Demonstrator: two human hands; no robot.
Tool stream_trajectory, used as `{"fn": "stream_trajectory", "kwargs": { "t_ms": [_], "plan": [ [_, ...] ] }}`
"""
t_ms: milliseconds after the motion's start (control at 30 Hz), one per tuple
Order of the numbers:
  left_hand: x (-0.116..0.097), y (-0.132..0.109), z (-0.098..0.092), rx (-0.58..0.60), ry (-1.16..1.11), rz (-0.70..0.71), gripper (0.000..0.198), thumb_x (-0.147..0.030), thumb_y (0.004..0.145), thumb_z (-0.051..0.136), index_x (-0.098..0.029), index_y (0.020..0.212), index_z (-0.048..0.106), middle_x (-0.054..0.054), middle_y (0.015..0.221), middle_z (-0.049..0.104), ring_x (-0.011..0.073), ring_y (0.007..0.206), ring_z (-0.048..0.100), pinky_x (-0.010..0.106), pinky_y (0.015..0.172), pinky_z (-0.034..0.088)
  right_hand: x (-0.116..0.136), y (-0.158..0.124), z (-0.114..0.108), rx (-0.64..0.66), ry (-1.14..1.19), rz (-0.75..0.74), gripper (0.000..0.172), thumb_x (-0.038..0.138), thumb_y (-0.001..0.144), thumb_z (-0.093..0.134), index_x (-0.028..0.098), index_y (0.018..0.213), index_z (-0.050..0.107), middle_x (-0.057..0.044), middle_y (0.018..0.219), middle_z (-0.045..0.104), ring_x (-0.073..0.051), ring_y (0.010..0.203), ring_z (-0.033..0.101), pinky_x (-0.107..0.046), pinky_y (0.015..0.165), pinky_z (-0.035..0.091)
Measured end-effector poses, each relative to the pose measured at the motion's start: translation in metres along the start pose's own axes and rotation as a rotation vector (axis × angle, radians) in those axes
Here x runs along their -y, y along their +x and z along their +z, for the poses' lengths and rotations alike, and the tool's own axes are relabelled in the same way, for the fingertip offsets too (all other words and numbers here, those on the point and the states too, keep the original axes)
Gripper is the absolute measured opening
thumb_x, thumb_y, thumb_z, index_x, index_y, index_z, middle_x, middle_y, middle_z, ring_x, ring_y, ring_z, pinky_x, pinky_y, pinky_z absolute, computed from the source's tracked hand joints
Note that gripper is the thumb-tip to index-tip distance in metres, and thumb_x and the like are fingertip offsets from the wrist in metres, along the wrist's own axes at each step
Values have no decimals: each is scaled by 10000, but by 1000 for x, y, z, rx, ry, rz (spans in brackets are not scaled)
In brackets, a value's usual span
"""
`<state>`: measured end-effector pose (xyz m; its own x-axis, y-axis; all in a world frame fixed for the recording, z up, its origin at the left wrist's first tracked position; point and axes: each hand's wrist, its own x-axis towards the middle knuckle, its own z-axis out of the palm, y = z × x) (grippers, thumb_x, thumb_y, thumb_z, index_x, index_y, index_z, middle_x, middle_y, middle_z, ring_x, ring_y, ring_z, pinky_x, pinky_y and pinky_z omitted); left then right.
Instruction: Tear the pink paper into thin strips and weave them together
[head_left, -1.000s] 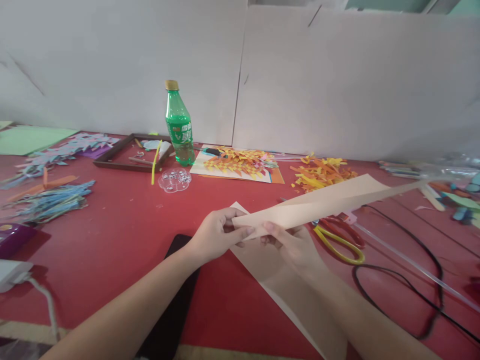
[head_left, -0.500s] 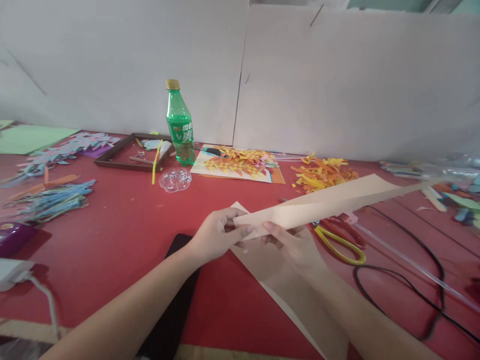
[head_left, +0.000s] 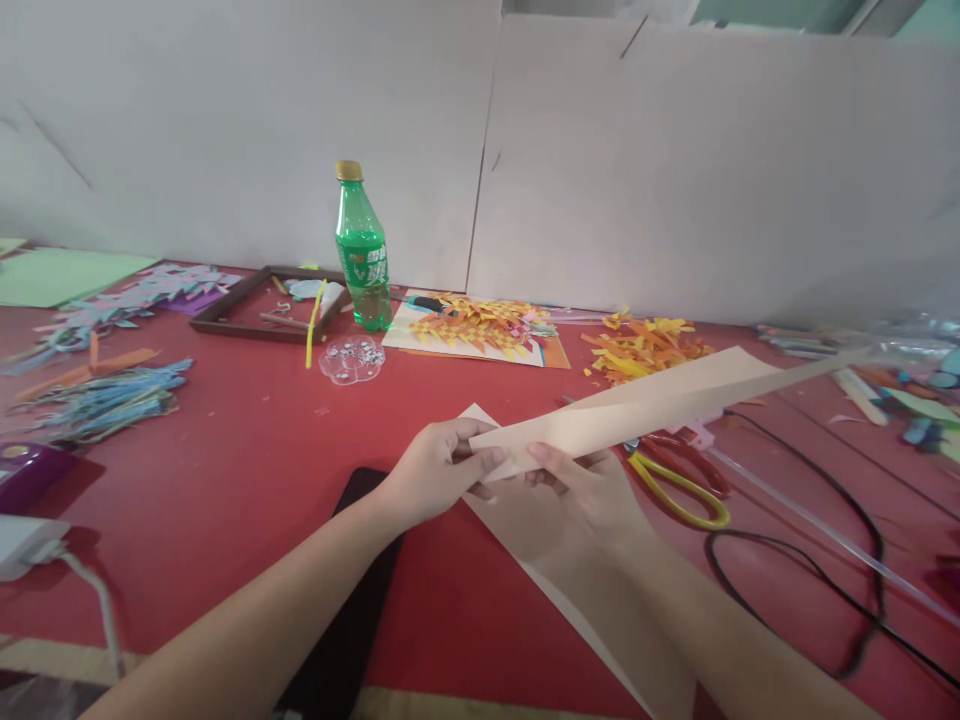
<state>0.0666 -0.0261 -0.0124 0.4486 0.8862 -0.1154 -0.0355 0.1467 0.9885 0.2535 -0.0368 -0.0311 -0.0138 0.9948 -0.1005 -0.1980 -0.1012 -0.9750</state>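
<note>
A long tan folded paper strip [head_left: 645, 410] is lifted above the red table [head_left: 247, 450], pointing to the right. My left hand [head_left: 431, 470] pinches its near left end, thumb on top. My right hand [head_left: 589, 490] grips the same strip just to the right, fingers under it and thumb over its lower edge. A second tan paper sheet [head_left: 570, 590] lies flat beneath both hands. Scissors with red and yellow handles [head_left: 679, 480] rest on the table just right of my right hand.
A green plastic bottle [head_left: 362, 250] stands at the back beside a wooden frame [head_left: 262, 310] and a clear tray of googly eyes [head_left: 350, 358]. Orange and yellow paper scraps [head_left: 645, 345], blue strips [head_left: 105, 400], a black cable [head_left: 825, 570] and a black phone [head_left: 345, 610] lie around.
</note>
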Motion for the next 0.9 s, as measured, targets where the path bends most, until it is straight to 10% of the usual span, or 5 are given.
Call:
{"fn": "stream_trajectory", "kwargs": {
  "t_ms": [900],
  "plan": [
    [1,1,1,-6,-55,45,365,-432,864,551,-127,1048,629,82,936,647,189,797,678,295,642,604,4,-1,1,-22,-39,-2,202,323,714,758,150,645,682,-8,547,629,-137,547,581,-276,576,488]
  ]
}}
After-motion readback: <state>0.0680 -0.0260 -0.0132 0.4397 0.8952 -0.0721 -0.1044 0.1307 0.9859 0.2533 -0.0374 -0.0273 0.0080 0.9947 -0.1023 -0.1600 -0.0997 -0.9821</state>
